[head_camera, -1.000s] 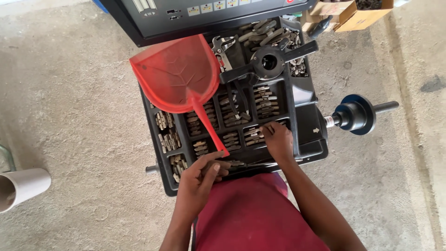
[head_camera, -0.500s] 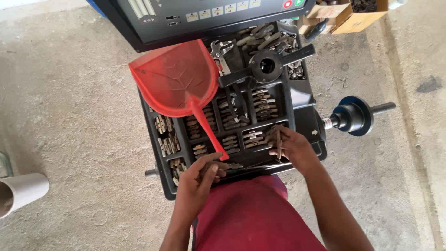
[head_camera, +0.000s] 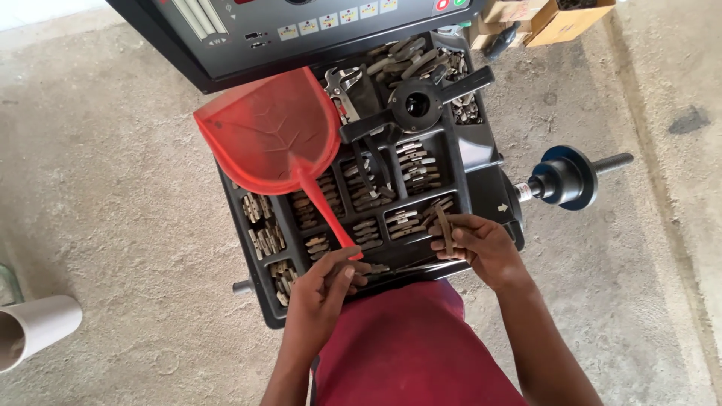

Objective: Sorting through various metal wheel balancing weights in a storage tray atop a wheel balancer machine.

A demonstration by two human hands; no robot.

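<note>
Two bare hands over a black tray of small compartments, seen from above. Left hand at the tray's near edge, fingers curled together around the end of a red scoop's handle; thumb on top, grip closed. Scoop pan tilted up over the tray's far left corner, handle slanting down across the compartments to that hand. Right hand at the tray's near right corner, fingers pinched shut on a few curved brownish weights, one standing on edge between fingertips and thumb. More such weights sorted in rows through the tray's middle and left compartments. Black winged nut resting on the tray's far part, pliers just left of it, heaped clips behind. Dark control panel beyond the tray's far edge. Shaft with a dark flange sticking out to the right of the tray. Cardboard boxes on the concrete floor past the tray's far right corner. White pipe lying well left of the tray. Red shirt just below the tray's near edge.
</note>
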